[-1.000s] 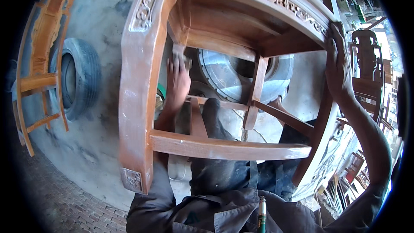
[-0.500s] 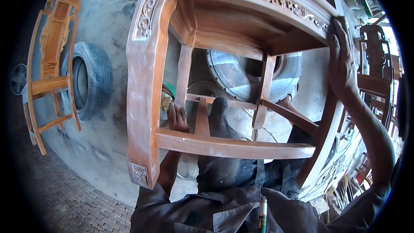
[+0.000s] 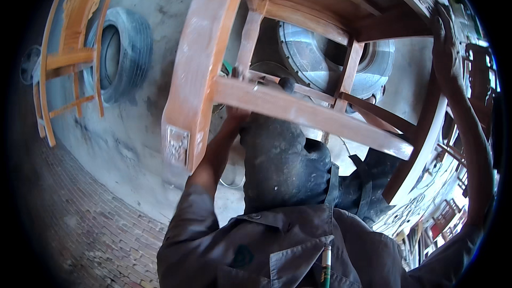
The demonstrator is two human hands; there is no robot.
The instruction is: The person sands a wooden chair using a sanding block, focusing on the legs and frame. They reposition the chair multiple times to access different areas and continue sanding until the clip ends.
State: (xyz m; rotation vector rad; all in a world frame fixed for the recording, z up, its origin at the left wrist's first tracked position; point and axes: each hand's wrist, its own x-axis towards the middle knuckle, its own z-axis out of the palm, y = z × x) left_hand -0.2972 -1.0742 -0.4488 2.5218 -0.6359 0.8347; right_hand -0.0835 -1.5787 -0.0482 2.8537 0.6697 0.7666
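Observation:
A bare wooden chair [image 3: 314, 114] stands tilted in front of me, its underside and legs turned toward me. Carving runs along its apron, and a carved block marks the foot of the near left leg [image 3: 200, 69]. My right hand [image 3: 447, 45] grips the chair at the upper right corner of the seat, fingers lying along the edge. My left hand [image 3: 238, 113] reaches in under the near rail, beside the left leg; the rail hides most of its fingers, and what they hold cannot be made out.
A grey tyre [image 3: 352, 69] lies behind the chair, near my feet. At left stand another tyre [image 3: 125, 56] and a finished orange-brown chair [image 3: 80, 37]. Dark chairs [image 3: 480, 74] and wood pieces line the right side. Brick paving [image 3: 101, 224] borders the concrete floor at lower left.
My view has shifted, so the chair sits higher and further right, tilted more. My left hand's fingers, seen above the rail before, are now mostly behind it. My right hand keeps its place on the corner.

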